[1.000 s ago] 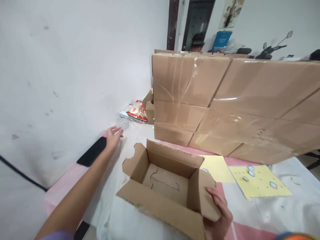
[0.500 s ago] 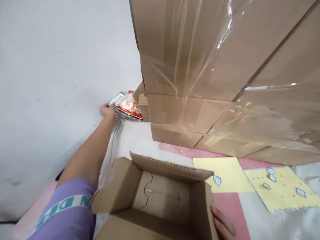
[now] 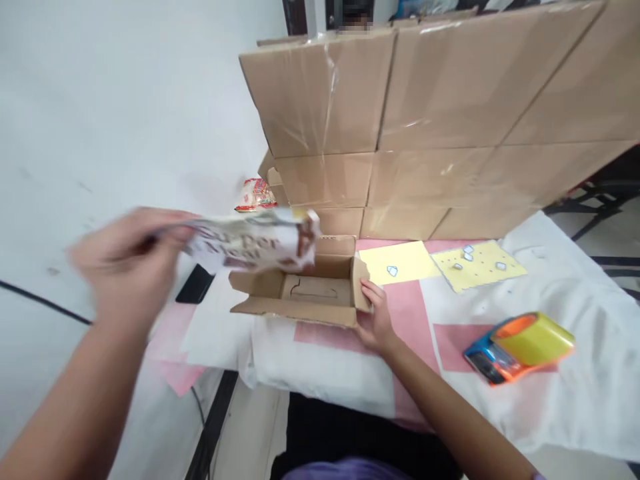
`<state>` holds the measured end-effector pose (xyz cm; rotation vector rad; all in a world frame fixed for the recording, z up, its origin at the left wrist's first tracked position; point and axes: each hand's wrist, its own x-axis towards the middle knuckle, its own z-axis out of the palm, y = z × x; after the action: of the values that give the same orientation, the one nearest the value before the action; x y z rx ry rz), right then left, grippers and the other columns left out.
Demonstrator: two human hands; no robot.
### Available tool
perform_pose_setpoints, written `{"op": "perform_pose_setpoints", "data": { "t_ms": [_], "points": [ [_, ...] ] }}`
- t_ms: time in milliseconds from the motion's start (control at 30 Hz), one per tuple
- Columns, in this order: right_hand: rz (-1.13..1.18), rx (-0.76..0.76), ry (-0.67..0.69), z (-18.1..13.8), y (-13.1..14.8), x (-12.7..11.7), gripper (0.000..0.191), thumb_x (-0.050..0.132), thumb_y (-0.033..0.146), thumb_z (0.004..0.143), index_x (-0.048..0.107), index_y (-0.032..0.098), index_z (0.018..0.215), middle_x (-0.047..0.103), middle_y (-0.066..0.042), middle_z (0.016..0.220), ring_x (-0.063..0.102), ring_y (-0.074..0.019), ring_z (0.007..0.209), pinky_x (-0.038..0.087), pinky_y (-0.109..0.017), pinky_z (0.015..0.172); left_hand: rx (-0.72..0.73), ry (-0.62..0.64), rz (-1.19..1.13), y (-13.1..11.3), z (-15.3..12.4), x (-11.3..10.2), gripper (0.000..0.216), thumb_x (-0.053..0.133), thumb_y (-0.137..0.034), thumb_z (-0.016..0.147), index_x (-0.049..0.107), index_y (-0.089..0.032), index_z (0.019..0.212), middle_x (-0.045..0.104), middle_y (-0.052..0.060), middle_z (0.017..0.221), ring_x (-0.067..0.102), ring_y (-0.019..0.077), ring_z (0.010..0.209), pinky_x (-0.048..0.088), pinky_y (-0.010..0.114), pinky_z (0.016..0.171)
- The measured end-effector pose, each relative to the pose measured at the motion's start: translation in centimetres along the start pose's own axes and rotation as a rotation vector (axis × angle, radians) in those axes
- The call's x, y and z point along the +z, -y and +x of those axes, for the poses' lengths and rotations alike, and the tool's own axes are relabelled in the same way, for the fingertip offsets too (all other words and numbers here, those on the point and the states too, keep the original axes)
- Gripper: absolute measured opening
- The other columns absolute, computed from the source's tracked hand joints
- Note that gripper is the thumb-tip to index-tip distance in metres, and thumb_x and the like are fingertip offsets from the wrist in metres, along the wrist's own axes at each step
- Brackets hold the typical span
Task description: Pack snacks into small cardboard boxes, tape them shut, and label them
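My left hand (image 3: 135, 260) is closed on one end of a white printed packet (image 3: 250, 243), smeared by motion and raised in front of the box. Its lettering is too blurred to read fully. Below and behind the packet stands a small open cardboard box (image 3: 295, 310), flaps spread, with nothing visible inside on its bottom. My right hand (image 3: 376, 317) grips the right wall of this box, fingers on the outer side and thumb near the front corner. Against the wall lies a red and clear snack packet (image 3: 256, 193), apart from both hands.
Stacked cardboard boxes (image 3: 430, 100) wrapped in clear film rise behind. Yellow paper sheets (image 3: 400, 263) lie on the cloth-covered table (image 3: 590, 400). To the right is an orange and blue tape dispenser (image 3: 517, 347). A black phone-like object (image 3: 195, 285) sits at the left.
My left hand has lifted the white packet from beside the red snack packet and brought it back toward me. My right hand still holds the box. The view has pulled back.
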<state>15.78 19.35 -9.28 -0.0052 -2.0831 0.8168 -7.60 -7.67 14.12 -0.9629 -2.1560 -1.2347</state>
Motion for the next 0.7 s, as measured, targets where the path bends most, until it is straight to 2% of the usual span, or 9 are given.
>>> {"op": "perform_pose_setpoints", "data": {
  "t_ms": [67,167,233,300,333,400,533,633,700],
  "points": [
    [0.039,-0.007,0.009,0.1,0.2,-0.1,0.069,0.065,0.039,0.093,0.034,0.024,0.153,0.052,-0.021,0.148,0.055,-0.037,0.137,0.051,-0.063,0.109,0.053,0.154,-0.049,-1.6,-1.5,2.6,0.019,0.069,-0.041,0.091,0.078,-0.023,0.091,0.076,-0.001,0.091,0.071,0.0185,0.086,0.058,0.037,0.081],
    [0.102,0.009,0.051,0.3,0.3,-0.1,0.068,0.065,0.037,0.094,0.035,0.024,0.153,0.05,-0.021,0.152,0.05,-0.0364,0.144,0.047,-0.063,0.115,0.051,0.364,-0.067,-1.7,-2.7,6.3,0.028,0.068,-0.048,0.089,0.079,-0.023,0.091,0.08,0.003,0.096,0.073,0.0226,0.09,0.058,0.037,0.084],
    [0.145,0.042,0.07,0.3,0.3,-0.1,0.07,0.066,0.038,0.093,0.034,0.023,0.154,0.047,-0.022,0.155,0.045,-0.0362,0.148,0.043,-0.062,0.119,0.029,0.589,0.053,-1.1,-2.8,8.0,0.029,0.063,-0.049,0.09,0.078,-0.024,0.092,0.08,0.005,0.099,0.073,0.0246,0.093,0.056,0.036,0.086],
    [0.184,0.071,0.063,0.4,0.3,-0.1,0.07,0.066,0.036,0.093,0.034,0.022,0.155,0.045,-0.022,0.157,0.043,-0.0355,0.151,0.04,-0.062,0.121,0.015,0.827,0.235,-0.5,-2.8,8.9,0.026,0.059,-0.045,0.089,0.076,-0.026,0.087,0.079,0.005,0.091,0.072,0.0254,0.085,0.053,0.034,0.08],
    [0.199,0.082,0.056,0.4,0.3,-0.2,0.07,0.065,0.035,0.093,0.035,0.022,0.155,0.045,-0.022,0.158,0.042,-0.0351,0.151,0.039,-0.062,0.122,0.01,0.903,0.316,-0.4,-2.7,9.2,0.024,0.058,-0.042,0.088,0.075,-0.026,0.084,0.078,0.006,0.085,0.07,0.0258,0.081,0.051,0.034,0.077],
    [0.223,0.107,0.045,0.4,0.4,-0.3,0.069,0.063,0.034,0.094,0.035,0.022,0.156,0.043,-0.021,0.16,0.041,-0.0341,0.152,0.04,-0.06,0.122,0.012,0.937,0.405,-0.3,-2.8,9.5,0.022,0.055,-0.038,0.087,0.073,-0.027,0.08,0.076,0.007,0.08,0.068,0.0267,0.076,0.047,0.033,0.072],
    [0.243,0.13,-0.002,0.6,0.8,-0.8,0.071,0.062,0.037,0.095,0.032,0.021,0.158,0.039,-0.021,0.163,0.038,-0.0331,0.154,0.041,-0.057,0.121,0.018,0.932,0.448,-0.6,-3.5,9.7,0.028,0.047,-0.038,0.09,0.072,-0.028,0.087,0.076,0.007,0.084,0.067,0.027,0.08,0.045,0.032,0.069],
    [0.247,0.121,-0.037,0.7,1.3,-1.2,0.073,0.063,0.039,0.096,0.029,0.022,0.159,0.034,-0.021,0.165,0.033,-0.0327,0.156,0.04,-0.057,0.122,0.03,0.945,0.469,-0.9,-3.7,9.8,0.03,0.045,-0.04,0.09,0.073,-0.028,0.088,0.076,0.006,0.084,0.067,0.0268,0.08,0.046,0.033,0.072],
    [0.252,0.121,-0.037,0.7,1.6,-1.3,0.075,0.063,0.04,0.096,0.027,0.024,0.16,0.03,-0.02,0.168,0.03,-0.0332,0.158,0.043,-0.056,0.12,0.054,0.943,0.483,-1.1,-3.7,9.5,0.029,0.049,-0.041,0.089,0.074,-0.029,0.088,0.077,0.007,0.088,0.068,0.028,0.085,0.048,0.037,0.08]
  ]
}}
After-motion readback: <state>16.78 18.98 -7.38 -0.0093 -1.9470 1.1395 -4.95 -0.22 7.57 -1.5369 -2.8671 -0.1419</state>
